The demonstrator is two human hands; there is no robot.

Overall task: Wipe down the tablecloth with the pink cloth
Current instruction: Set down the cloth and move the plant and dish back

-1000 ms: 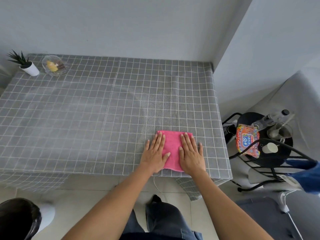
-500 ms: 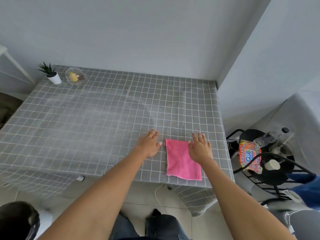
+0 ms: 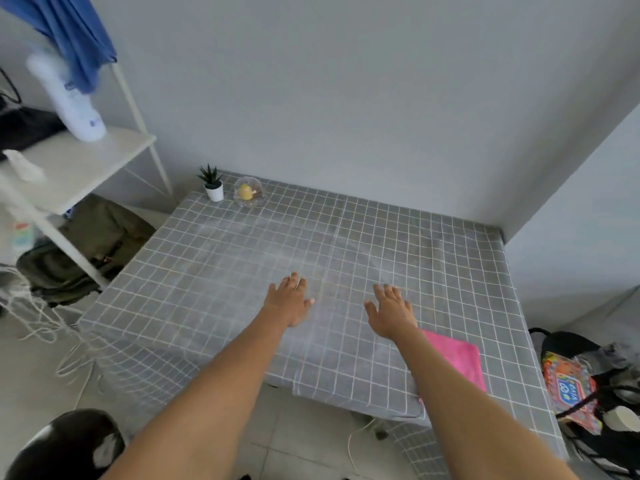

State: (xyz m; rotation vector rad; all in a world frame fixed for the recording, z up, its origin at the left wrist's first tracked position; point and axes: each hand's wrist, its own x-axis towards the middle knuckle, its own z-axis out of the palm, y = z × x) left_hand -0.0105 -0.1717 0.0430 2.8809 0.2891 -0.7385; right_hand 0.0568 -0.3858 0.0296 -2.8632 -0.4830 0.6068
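The grey checked tablecloth [image 3: 242, 265] covers the whole table. The pink cloth [image 3: 457, 358] lies flat near the table's front edge on the right, partly hidden under my right forearm. My left hand [image 3: 289, 301] is spread flat over the tablecloth near the middle, fingers straight. My right hand [image 3: 391, 311] is likewise flat with straight fingers, a little to the right of the left, beyond the pink cloth and not touching it. Neither hand holds anything.
A small potted plant [image 3: 212, 183] and a glass bowl [image 3: 247, 192] with something yellow stand at the far left corner. A white shelf rack [image 3: 86, 157] stands left of the table. A black wire stand [image 3: 588, 386] with a colourful packet is at the right.
Both hands have left the pink cloth and moved forward and left onto the bare tablecloth. The cloth stays by the front edge. The view has swung up and left.
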